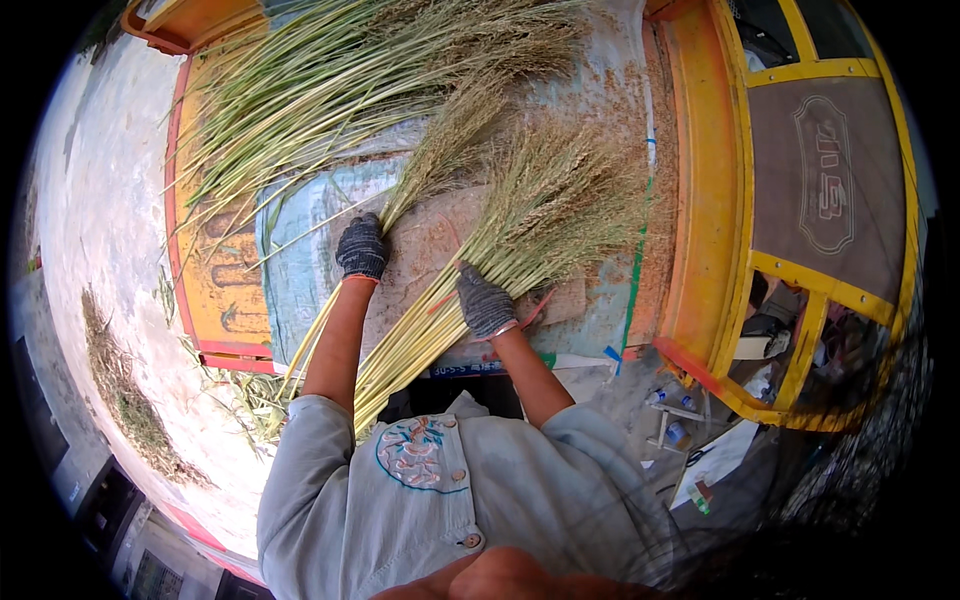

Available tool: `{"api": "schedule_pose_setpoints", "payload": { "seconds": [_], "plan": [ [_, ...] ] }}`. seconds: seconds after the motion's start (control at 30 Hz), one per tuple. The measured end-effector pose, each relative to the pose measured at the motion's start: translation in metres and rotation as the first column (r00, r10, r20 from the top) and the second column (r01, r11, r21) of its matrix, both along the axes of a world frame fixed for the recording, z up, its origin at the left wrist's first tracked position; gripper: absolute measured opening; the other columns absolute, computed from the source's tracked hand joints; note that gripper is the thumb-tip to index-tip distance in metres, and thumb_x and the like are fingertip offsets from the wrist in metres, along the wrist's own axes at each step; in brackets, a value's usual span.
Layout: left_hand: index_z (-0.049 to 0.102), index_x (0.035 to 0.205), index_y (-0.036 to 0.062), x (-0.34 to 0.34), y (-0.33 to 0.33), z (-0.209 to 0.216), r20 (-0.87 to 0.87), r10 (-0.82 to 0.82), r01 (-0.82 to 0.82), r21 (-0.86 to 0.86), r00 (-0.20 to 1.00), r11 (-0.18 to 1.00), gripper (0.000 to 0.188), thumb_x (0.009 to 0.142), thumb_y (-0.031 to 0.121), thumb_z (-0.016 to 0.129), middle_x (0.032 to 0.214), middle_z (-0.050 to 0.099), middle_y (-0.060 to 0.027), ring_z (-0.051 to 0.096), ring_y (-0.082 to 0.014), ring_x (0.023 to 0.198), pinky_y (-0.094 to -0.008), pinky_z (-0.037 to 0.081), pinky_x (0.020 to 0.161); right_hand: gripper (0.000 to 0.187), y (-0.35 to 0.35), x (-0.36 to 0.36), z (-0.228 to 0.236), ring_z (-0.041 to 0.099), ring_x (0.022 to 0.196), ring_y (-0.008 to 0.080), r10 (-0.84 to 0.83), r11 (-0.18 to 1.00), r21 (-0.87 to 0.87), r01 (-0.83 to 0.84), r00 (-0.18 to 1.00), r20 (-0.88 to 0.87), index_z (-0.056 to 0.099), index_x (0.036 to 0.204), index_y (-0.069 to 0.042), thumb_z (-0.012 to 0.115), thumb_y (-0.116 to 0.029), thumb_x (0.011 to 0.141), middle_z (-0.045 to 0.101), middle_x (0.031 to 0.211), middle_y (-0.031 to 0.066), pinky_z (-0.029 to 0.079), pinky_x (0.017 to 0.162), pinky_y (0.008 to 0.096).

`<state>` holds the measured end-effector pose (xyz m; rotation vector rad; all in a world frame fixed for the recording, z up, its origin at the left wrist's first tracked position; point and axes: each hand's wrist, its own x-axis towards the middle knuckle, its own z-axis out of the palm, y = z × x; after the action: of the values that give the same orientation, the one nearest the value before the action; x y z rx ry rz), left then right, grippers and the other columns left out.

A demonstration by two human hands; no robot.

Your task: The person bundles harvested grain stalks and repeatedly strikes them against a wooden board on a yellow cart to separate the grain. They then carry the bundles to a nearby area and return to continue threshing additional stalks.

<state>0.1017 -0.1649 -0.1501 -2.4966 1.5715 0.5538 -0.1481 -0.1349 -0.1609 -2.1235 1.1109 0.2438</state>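
My left hand (362,247), in a dark grey knit glove, is closed around a small bunch of broomcorn stalks (440,155). Its seed heads point away from me and its pale stems run back beside my left forearm. In a matching glove, my right hand (485,302) grips the right side of a thicker broomcorn bundle (545,210); its fingertips are partly hidden. That bundle's brushy heads fan out to the far right, while its yellow-green stems reach toward my body. Beyond both hands lies a big pile of loose broomcorn (320,95), stems to the left and heads to the right.
Under the stalks, a worn blue sheet (295,230) covers part of an orange-yellow truck bed (225,255). The yellow cab frame (725,190) rises at the right. Dry plant scraps (130,400) lie on the pale ground at left. Bottles and litter (680,430) sit below the cab.
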Motion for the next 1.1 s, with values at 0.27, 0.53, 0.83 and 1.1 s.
{"api": "schedule_pose_setpoints", "payload": {
  "seconds": [0.27, 0.53, 0.83, 1.1],
  "plan": [
    [0.06, 0.089, 0.0101, -0.04, 0.001, 0.01, -0.127, 0.068, -0.056, 0.1, 0.99, 0.993, 0.022, 0.071, 0.023, 0.06, 0.1, 0.056, -0.0186, 0.059, -0.0342, 0.085, -0.0462, 0.049, 0.07, 0.029, -0.001, -0.001, 0.002, 0.06, 0.075, 0.0301, -0.022, 1.0, 0.003, 0.022, 1.0, 0.018, 0.055, 0.109, -0.006, 0.044, -0.015, 0.084, 0.037, 0.136, 0.0037, 0.048, 0.067, 0.0439],
    [0.059, 0.103, 0.0047, -0.066, 0.021, 0.022, 0.002, -0.023, 0.023, -0.342, 1.0, 0.94, 0.046, 0.065, 0.029, 0.07, 0.116, 0.052, -0.0193, 0.049, -0.0373, 0.105, -0.0443, 0.04, 0.09, 0.031, -0.002, -0.001, 0.007, 0.061, 0.077, 0.0288, -0.017, 1.0, 0.01, 0.017, 1.0, 0.023, 0.055, 0.11, -0.006, 0.044, -0.016, 0.084, 0.039, 0.135, 0.0042, 0.049, 0.067, 0.0433],
    [0.064, 0.079, 0.0072, -0.119, -0.017, -0.025, -0.207, 0.111, -0.131, -0.086, 0.972, 0.988, 0.032, 0.08, 0.037, 0.054, 0.081, 0.059, -0.0201, 0.057, -0.036, 0.08, -0.0452, 0.045, 0.073, 0.034, -0.001, 0.002, 0.002, 0.061, 0.079, 0.0301, -0.03, 1.0, 0.006, 0.03, 1.0, -0.004, 0.052, 0.112, -0.005, 0.046, -0.022, 0.083, 0.044, 0.128, 0.015, 0.05, 0.067, 0.0415],
    [0.062, 0.075, 0.0029, -0.114, -0.015, -0.047, -0.386, 0.126, -0.269, -0.342, 0.914, 0.901, 0.027, 0.08, 0.028, 0.054, 0.074, 0.061, -0.02, 0.057, -0.0374, 0.073, -0.0449, 0.045, 0.068, 0.03, 0.0, 0.0, -0.001, 0.06, 0.086, 0.0297, -0.037, 0.999, -0.012, 0.037, 0.998, 0.047, 0.054, 0.108, -0.007, 0.047, -0.022, 0.083, 0.046, 0.126, 0.0137, 0.05, 0.071, 0.0418]
  ]
}}
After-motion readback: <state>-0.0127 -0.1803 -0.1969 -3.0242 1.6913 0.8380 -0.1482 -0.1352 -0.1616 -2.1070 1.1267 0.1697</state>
